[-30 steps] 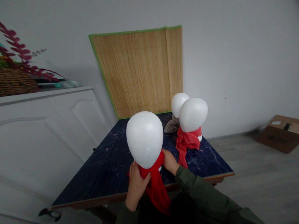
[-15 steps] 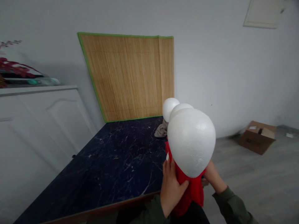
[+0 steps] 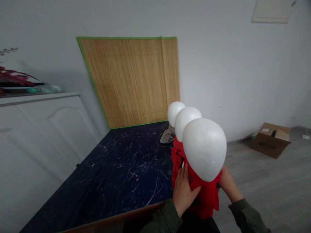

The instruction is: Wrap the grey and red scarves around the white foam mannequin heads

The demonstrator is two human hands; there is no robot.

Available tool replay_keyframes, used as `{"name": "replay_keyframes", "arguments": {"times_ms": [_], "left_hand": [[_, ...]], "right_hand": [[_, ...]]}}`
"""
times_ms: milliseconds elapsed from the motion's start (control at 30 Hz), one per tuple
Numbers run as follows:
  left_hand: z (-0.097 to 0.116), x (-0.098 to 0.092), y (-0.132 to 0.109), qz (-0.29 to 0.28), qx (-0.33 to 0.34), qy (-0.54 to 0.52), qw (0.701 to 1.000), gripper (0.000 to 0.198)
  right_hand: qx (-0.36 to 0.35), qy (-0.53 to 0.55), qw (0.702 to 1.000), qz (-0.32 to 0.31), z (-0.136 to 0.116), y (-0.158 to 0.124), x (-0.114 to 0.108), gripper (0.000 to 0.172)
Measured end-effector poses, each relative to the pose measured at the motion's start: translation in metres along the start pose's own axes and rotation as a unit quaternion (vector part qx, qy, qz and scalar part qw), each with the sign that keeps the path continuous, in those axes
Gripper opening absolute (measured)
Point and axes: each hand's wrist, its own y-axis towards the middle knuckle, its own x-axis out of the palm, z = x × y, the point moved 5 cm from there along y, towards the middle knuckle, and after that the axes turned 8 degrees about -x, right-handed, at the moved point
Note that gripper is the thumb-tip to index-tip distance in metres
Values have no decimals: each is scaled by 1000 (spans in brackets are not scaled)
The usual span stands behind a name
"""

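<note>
A smooth white foam head (image 3: 204,147) stands closest to me, with red cloth (image 3: 209,195) draped about its neck and hanging below. On the near left side, my left hand (image 3: 184,191) grips the cloth, its thumb lying across the front of the neck. My right hand (image 3: 228,183) reaches round the other side and holds the cloth there, its fingertips hidden behind the fabric. Behind stand a second white head (image 3: 187,119), above more bunched red cloth, and a third white head (image 3: 174,113) with crumpled grey-brown cloth (image 3: 167,136) at its base.
The heads stand along the right side of a dark blue marble-patterned tabletop (image 3: 126,165). A bamboo mat (image 3: 131,81) with green edging is on the wall behind. White cabinets (image 3: 60,126) border the left side. An open cardboard box (image 3: 270,140) lies on the floor at right.
The nearest head and both hands have shifted slightly right and now show more of the middle head and the red cloth. Both hands keep to the cloth.
</note>
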Motion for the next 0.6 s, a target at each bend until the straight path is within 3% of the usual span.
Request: {"name": "replay_keyframes", "arguments": {"times_ms": [67, 200, 333, 467, 533, 600], "left_hand": [[1, -8, -4, -5, 13, 1, 1000, 88], [-6, -32, -17, -18, 39, 32, 999, 78], [-34, -70, -29, 25, -9, 41, 999, 57], [-66, -105, -32, 62, -85, 18, 994, 42], [-76, -117, -30, 72, -103, 1, 992, 40], [-82, -123, -27, 77, -113, -25, 990, 38]], "right_hand": [[46, 13, 999, 14, 7, -6, -4, 27], [132, 122, 984, -21, 22, -27, -9, 47], [110, 46, 993, 9, 18, -49, -29, 51], [-36, -95, 990, 103, -36, -75, -49, 24], [-158, -77, 973, 150, -79, -89, -48, 11], [-296, 17, 946, 130, -125, -98, -35, 14]]}}
